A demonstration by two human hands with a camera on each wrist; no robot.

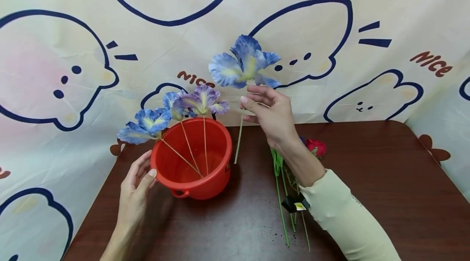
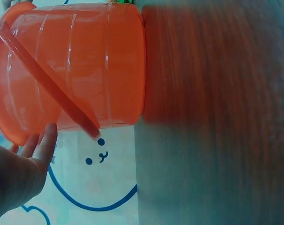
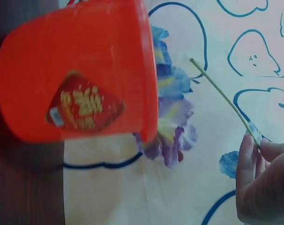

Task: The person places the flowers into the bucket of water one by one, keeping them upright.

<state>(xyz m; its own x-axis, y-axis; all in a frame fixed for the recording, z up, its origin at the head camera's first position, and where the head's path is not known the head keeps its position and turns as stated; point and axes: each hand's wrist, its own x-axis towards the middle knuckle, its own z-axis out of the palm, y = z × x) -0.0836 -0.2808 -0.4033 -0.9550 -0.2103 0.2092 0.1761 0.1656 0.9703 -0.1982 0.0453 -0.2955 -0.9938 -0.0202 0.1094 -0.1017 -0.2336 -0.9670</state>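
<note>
A blue artificial iris (image 1: 245, 63) with a pale yellow centre is held up by my right hand (image 1: 273, 116), which pinches its thin stem just below the bloom. The bare stem end hangs to the right of the red bucket (image 1: 216, 187). Inside the bucket lean a blue flower (image 1: 144, 125), another blue flower (image 1: 172, 104) and a purple flower (image 1: 203, 100), blooms over the rim. My left hand (image 1: 136, 187) touches the bucket's left side, thumb tip at the rim. Its fingers lie against the outer wall in the left wrist view.
On the dark wooden table (image 1: 374, 187), green-stemmed flowers lie partly under my right forearm, with a red rose (image 1: 315, 147) at their far end. A small black item (image 1: 293, 204) lies across the stems. A cartoon-printed cloth (image 1: 165, 57) hangs behind the table.
</note>
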